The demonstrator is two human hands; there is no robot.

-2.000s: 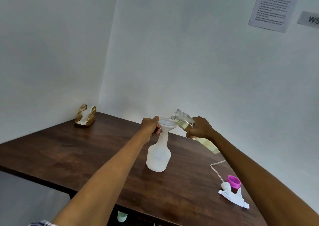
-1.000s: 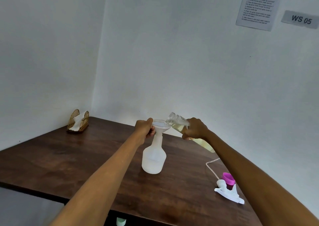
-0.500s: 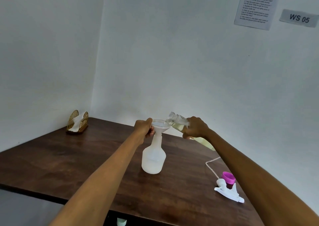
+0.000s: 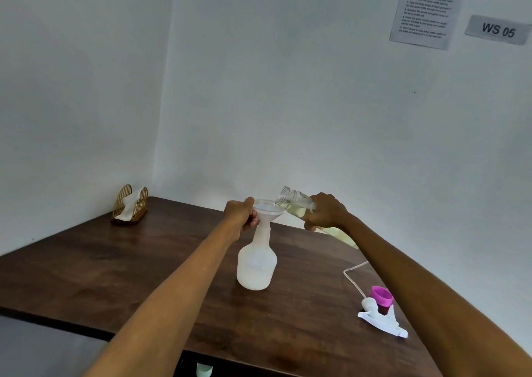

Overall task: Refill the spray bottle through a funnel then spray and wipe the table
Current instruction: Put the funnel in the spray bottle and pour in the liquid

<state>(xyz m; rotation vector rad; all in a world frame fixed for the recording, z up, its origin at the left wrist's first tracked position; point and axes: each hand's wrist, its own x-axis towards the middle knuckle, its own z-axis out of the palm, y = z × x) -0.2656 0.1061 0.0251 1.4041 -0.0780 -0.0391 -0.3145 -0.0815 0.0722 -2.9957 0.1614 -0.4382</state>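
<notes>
White plastic funnel [image 4: 266, 210] sits in the spray bottle [image 4: 256, 264] neck; left hand [image 4: 240, 215] fingers curl round its rim. Just right, right hand [image 4: 324, 211] fingers clamp a tilted clear refill bottle [image 4: 296, 202], mouth over the funnel. Sprayer head [image 4: 381, 317] lies nearer, right.

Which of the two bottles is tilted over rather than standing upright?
The clear bottle of yellowish liquid, gripped by the right hand with its mouth over the funnel; the white spray bottle stands upright.
</notes>
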